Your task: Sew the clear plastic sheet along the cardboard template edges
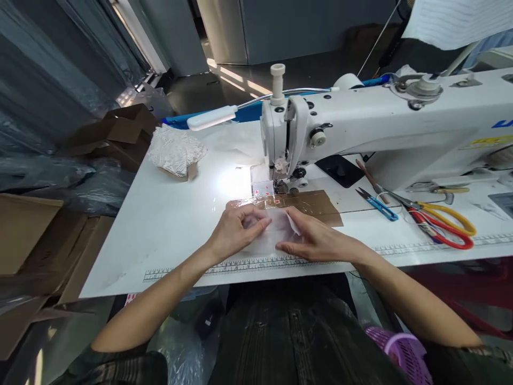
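Note:
A small piece of thin, sheer white fabric (273,231) lies between my hands, just in front of the sewing machine (276,133). My left hand (240,227) is closed, pinching the fabric's left side between thumb and fingers. On the right side, my right hand (310,235) grips the fabric's edge, with its thumb low and its fingers curled above. Beyond my fingertips lies a strip of brown tape (316,206) on the machine bed. The needle area stands just behind it, partly hidden by the machine head.
Blue thread snips (377,204), red-handled scissors (444,227) and a dark phone-like slab (340,170) lie on the right. A pile of white lace (176,151) rests at the back left. A ruler tape (240,266) runs along the table's front edge. Cardboard boxes (116,133) stand left.

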`<move>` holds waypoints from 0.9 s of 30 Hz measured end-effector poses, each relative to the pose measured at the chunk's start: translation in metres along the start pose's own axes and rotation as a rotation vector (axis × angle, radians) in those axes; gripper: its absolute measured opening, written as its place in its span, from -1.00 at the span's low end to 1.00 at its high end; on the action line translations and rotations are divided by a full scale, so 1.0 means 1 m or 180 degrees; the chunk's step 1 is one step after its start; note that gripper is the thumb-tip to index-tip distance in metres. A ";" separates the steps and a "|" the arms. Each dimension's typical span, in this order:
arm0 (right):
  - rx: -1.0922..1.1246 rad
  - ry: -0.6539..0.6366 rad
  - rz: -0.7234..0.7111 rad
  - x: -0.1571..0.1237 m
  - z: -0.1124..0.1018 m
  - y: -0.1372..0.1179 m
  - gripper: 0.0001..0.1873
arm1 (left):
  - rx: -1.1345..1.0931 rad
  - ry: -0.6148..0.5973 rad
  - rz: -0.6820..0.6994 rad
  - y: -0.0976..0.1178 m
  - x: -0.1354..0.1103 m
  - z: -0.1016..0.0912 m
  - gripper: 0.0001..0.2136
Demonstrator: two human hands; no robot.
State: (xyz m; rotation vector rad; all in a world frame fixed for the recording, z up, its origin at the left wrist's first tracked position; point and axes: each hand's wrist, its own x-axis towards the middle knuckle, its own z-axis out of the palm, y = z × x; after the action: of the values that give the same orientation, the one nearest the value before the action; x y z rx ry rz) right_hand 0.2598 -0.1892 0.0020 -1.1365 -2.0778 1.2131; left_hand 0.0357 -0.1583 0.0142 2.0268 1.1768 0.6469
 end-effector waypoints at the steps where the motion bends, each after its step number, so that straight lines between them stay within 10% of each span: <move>1: -0.0097 0.0078 0.0059 0.004 0.002 0.006 -0.48 | 0.0005 -0.0065 -0.0201 -0.003 -0.001 -0.004 -0.75; 9: -0.0424 0.1719 0.0822 0.020 -0.018 0.040 -0.77 | 0.1479 -0.0398 -0.0286 -0.016 -0.003 -0.034 -0.82; 19: 0.0567 0.0630 0.0940 0.008 -0.008 0.017 -0.66 | 0.0835 -0.0273 0.0899 -0.046 0.057 0.006 -0.87; 27: 0.1715 -0.0059 0.1135 0.021 -0.001 0.004 -0.46 | -0.1363 -0.0267 -0.0543 -0.014 0.029 -0.017 -0.81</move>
State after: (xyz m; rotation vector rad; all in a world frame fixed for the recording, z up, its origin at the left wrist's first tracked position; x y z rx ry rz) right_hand 0.2511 -0.1702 -0.0010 -1.2497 -1.4462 1.8127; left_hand 0.0298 -0.1221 0.0167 1.5626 1.0445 0.6575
